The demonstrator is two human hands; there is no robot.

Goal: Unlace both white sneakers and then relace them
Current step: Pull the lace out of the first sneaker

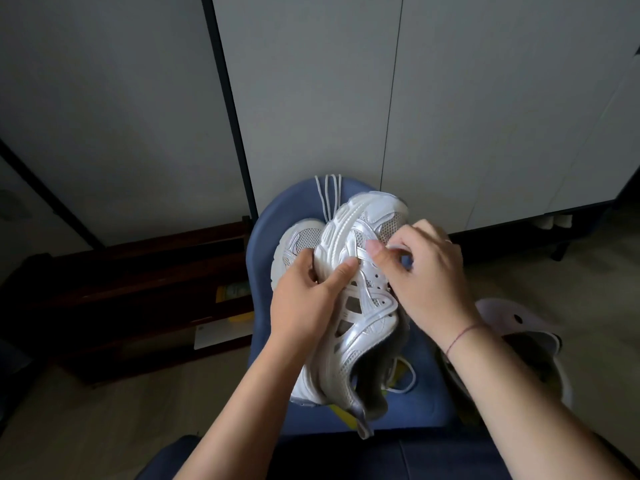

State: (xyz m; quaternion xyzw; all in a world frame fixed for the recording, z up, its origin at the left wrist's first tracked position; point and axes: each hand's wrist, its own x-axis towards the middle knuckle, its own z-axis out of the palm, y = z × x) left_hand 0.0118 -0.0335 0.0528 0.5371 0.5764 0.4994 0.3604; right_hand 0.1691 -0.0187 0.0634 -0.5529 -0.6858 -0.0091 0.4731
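Our left hand's thumb (346, 266) presses flat on the side panel of the upper sneaker (363, 317), and the other fingers curl round its sole edge, so our left hand (304, 299) grips the shoe firmly. Our right hand (426, 282) works at the eyelet row near the toe. Its thumb and forefinger (375, 249) are pinched together there and the remaining fingers are curled in, though we cannot tell whether a lace lies in that pinch. A thin red thread bracelet (460, 336) circles that wrist. The upper sneaker, white and silver with mesh panels, is tilted on its side with the toe pointing away from us, and it lies across the lower sneaker (298, 240), whose toe shows at the left. Loose white laces (329, 195) trail over the far edge of the blue padded seat (266, 220) that carries both shoes. Just right of the seat lies a pale lilac object (512, 317) with a dark spot, which we cannot identify. Beyond stand pale grey panels (311, 81) divided by a dark upright frame (225, 98). A low dark wooden shelf (138, 271) sits at the left on a beige floor (104, 410), in a dim room.
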